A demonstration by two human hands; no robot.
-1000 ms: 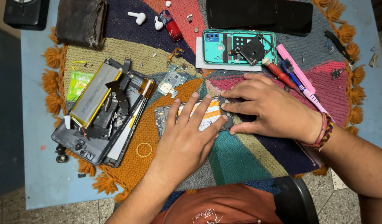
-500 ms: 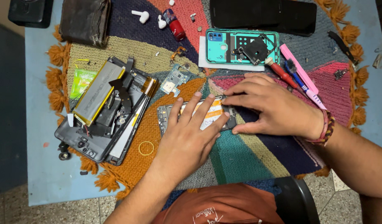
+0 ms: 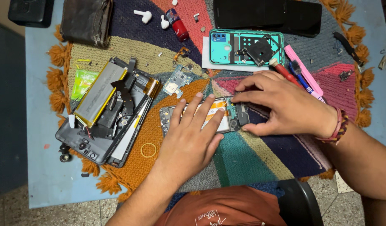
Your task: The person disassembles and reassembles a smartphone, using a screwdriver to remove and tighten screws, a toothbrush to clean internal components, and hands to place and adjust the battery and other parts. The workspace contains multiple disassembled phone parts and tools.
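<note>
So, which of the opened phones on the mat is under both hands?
The small opened phone in the middle: left hand and right hand press on it. The turquoise one and the dark one lie untouched.

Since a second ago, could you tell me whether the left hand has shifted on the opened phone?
No. The left hand still lies flat on the opened phone, fingers pointing toward the teal phone back cover, as before.
</note>
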